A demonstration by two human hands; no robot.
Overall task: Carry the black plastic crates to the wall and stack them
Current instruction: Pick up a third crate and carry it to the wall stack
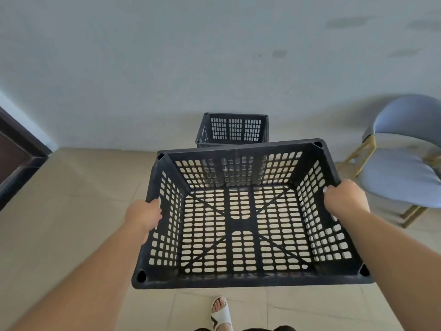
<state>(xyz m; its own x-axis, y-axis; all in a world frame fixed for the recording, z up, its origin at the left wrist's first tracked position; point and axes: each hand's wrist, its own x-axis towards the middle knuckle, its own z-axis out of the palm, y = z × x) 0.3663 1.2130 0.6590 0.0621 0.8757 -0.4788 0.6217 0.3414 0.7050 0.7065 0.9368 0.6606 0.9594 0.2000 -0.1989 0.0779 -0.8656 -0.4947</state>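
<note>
I hold a black perforated plastic crate (241, 280) in the air in front of me, its open top facing up and nothing inside. My left hand (143, 216) grips its left rim and my right hand (344, 199) grips its right rim. Straight ahead, a second black crate (232, 129) of the same kind stands on the floor against the white wall (191, 68); the held crate hides its lower front.
A grey padded chair (403, 168) with gold legs stands at the right near the wall. A dark wooden door frame (16, 154) is at the left. The floor is beige tile. My foot in a white sandal (220, 311) shows below the crate.
</note>
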